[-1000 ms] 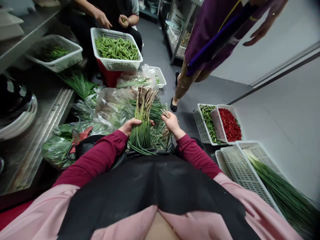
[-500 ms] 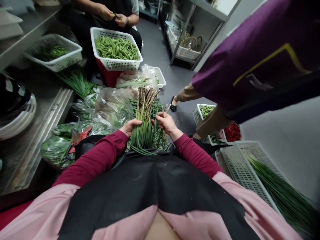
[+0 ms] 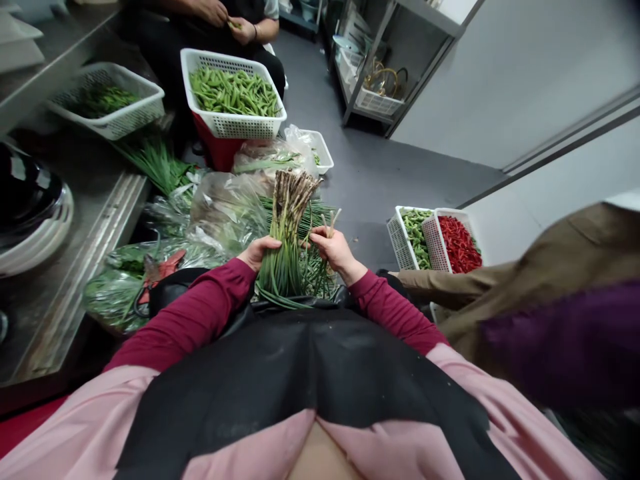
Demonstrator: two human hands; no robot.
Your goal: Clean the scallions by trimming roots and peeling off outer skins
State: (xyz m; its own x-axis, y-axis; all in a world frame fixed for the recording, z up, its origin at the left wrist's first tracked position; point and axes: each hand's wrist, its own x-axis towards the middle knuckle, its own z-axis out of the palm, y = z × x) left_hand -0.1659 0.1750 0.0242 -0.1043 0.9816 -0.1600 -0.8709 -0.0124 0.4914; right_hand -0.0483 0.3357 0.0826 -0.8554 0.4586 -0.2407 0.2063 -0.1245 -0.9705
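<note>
In the head view my left hand (image 3: 259, 252) is wrapped round a thick bunch of chives (image 3: 283, 267), thumb across the front. The bunch stands upright over my lap, its brown, soil-stained ends up and green leaves hanging down. My right hand (image 3: 338, 251) is at the bunch's right side, thumb and fingers pinched. A few pale loose stalks (image 3: 333, 220) stick up out of its grip. More long green stalks (image 3: 313, 215) lie behind the bunch, and loose trimmings lie beneath my right hand.
Clear plastic bags of greens (image 3: 227, 208) lie ahead. Red-handled scissors (image 3: 163, 270) rest on a bag at left. A basket of green pods (image 3: 235, 127) stands before a seated person (image 3: 240, 30). Baskets of green pods and red chillies (image 3: 457, 243) are at right, near a passing person's leg (image 3: 450, 283).
The person in purple has moved from the upper right to the lower right, uncovering the chilli basket and wall. My hands have hardly moved and keep the same grips.
</note>
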